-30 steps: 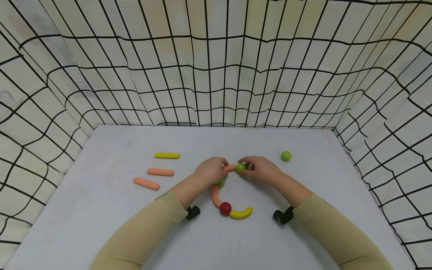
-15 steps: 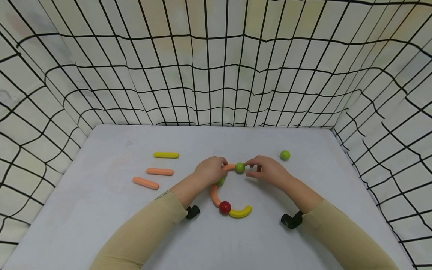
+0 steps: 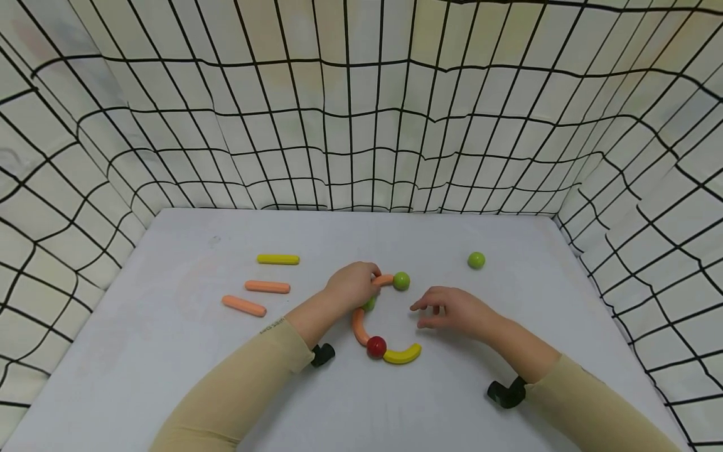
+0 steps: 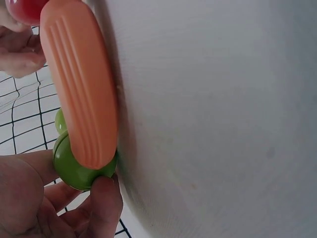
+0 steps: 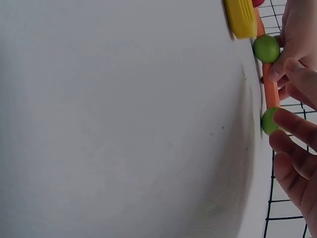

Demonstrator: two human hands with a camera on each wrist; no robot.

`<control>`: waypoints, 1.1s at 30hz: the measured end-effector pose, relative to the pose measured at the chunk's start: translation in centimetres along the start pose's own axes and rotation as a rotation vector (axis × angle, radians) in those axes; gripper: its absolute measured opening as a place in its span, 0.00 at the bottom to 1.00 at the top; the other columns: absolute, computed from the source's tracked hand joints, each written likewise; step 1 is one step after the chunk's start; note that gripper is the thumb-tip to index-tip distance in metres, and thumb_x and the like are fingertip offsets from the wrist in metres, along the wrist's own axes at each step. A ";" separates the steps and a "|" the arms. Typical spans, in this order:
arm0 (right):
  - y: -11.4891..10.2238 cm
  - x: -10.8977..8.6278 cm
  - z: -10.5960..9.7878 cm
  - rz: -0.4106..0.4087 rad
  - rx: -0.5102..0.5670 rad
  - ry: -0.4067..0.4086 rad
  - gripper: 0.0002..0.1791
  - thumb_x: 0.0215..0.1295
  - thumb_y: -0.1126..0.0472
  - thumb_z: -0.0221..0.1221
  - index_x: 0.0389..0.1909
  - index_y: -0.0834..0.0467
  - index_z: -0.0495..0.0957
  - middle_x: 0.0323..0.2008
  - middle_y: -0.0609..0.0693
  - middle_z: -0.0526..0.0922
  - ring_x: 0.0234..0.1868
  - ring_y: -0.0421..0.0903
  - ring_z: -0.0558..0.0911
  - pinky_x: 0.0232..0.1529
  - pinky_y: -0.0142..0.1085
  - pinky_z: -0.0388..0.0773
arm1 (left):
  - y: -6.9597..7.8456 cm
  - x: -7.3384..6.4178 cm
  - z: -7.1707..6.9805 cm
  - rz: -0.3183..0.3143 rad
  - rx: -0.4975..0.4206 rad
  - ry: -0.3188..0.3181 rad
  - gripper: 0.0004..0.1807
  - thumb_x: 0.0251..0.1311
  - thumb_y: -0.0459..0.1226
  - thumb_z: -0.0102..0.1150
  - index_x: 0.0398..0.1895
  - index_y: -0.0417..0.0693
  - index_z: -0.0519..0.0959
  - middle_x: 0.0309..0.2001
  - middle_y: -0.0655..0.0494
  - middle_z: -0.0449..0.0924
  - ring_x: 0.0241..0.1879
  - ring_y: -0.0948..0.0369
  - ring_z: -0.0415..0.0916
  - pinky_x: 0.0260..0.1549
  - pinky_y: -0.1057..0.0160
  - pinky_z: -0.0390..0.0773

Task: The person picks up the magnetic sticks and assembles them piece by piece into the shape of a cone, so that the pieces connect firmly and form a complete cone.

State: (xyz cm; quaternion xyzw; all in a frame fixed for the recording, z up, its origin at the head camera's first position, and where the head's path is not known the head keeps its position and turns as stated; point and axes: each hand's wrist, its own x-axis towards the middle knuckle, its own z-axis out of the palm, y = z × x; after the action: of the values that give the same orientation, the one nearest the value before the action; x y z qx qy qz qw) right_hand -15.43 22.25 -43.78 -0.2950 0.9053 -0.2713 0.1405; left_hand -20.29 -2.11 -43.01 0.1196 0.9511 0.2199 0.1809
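Observation:
On the white table lies a curved chain of toy pieces. My left hand (image 3: pixel 351 285) pinches a green ball (image 4: pixel 74 166) between thumb and finger, partly covering the upper orange curved stick (image 3: pixel 384 280). Another green ball (image 3: pixel 401 280) sits at that stick's right end. Below the pinched ball, a ribbed orange curved stick (image 4: pixel 81 84) runs to a red ball (image 3: pixel 376 347), and from there a yellow curved stick (image 3: pixel 403 355) points right. My right hand (image 3: pixel 460 311) hovers right of the chain, fingers loosely spread and holding nothing.
To the left lie a straight yellow stick (image 3: pixel 278 259) and two straight orange sticks, the upper orange stick (image 3: pixel 268 287) and the lower orange stick (image 3: pixel 244 306). A loose green ball (image 3: pixel 476 260) sits at the back right. Black-lined white walls (image 3: pixel 361 138) enclose the table's back and sides.
My right hand has let go of the green ball at the chain's end and drawn back toward the right and nearer me. The left hand stays in place.

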 end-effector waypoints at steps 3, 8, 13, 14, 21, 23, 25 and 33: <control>-0.2 -0.5 0.4 -0.032 0.024 -0.021 0.17 0.61 0.48 0.68 0.50 0.46 0.85 0.43 0.39 0.83 0.38 0.37 0.77 0.41 0.33 0.77 | 0.0 0.0 0.0 0.004 0.007 -0.002 0.17 0.67 0.41 0.60 0.57 0.48 0.79 0.47 0.53 0.81 0.35 0.59 0.74 0.31 0.63 0.74; -0.5 -1.1 1.0 -0.070 0.066 -0.069 0.15 0.61 0.48 0.68 0.48 0.45 0.86 0.42 0.38 0.82 0.36 0.38 0.76 0.38 0.31 0.76 | 0.0 0.1 -0.1 0.006 0.020 -0.006 0.17 0.67 0.40 0.60 0.58 0.48 0.79 0.48 0.53 0.81 0.36 0.59 0.74 0.31 0.64 0.75; -0.4 -1.3 1.4 -0.114 0.067 -0.111 0.15 0.61 0.48 0.69 0.48 0.45 0.86 0.41 0.36 0.82 0.37 0.39 0.76 0.39 0.31 0.76 | 0.0 0.2 -0.1 0.016 0.033 -0.011 0.17 0.68 0.41 0.60 0.58 0.49 0.79 0.46 0.54 0.81 0.34 0.59 0.74 0.30 0.64 0.74; -0.5 -1.3 1.5 -0.120 0.061 -0.118 0.15 0.60 0.48 0.69 0.48 0.45 0.86 0.41 0.36 0.82 0.38 0.39 0.76 0.40 0.31 0.76 | 0.0 0.2 -0.1 0.015 0.033 -0.013 0.17 0.68 0.41 0.60 0.58 0.49 0.79 0.46 0.54 0.81 0.33 0.59 0.74 0.29 0.64 0.74; -0.9 -1.3 1.7 -0.118 -0.010 -0.165 0.15 0.59 0.48 0.70 0.47 0.42 0.86 0.43 0.35 0.79 0.42 0.37 0.75 0.47 0.33 0.75 | 0.0 0.2 0.0 0.006 0.035 -0.023 0.18 0.67 0.40 0.60 0.60 0.52 0.79 0.49 0.53 0.80 0.31 0.59 0.74 0.25 0.65 0.73; -1.0 -1.3 1.7 -0.118 -0.033 -0.172 0.15 0.59 0.48 0.70 0.47 0.41 0.86 0.44 0.34 0.79 0.43 0.37 0.75 0.48 0.33 0.76 | 0.0 0.2 0.0 0.007 0.045 -0.022 0.18 0.67 0.40 0.60 0.60 0.53 0.79 0.51 0.52 0.79 0.31 0.59 0.74 0.25 0.65 0.73; -1.1 -1.2 1.7 -0.121 -0.056 -0.177 0.14 0.59 0.48 0.70 0.46 0.40 0.86 0.44 0.34 0.78 0.44 0.37 0.75 0.49 0.34 0.76 | -0.1 0.2 0.0 0.007 0.052 -0.025 0.19 0.67 0.40 0.60 0.60 0.54 0.79 0.52 0.52 0.79 0.32 0.59 0.74 0.25 0.65 0.73; -1.2 -1.1 1.9 -0.150 -0.111 -0.180 0.12 0.59 0.51 0.70 0.44 0.40 0.86 0.42 0.34 0.77 0.43 0.35 0.75 0.49 0.33 0.76 | -0.1 0.1 -0.1 0.007 0.051 -0.035 0.19 0.67 0.40 0.60 0.60 0.54 0.79 0.53 0.53 0.79 0.33 0.59 0.74 0.26 0.65 0.73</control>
State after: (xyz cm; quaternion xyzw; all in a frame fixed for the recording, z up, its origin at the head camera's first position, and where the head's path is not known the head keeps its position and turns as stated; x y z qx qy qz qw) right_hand -13.23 21.27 -44.53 -0.3926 0.8780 -0.2031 0.1839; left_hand -20.41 -2.20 -43.02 0.1315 0.9527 0.1939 0.1937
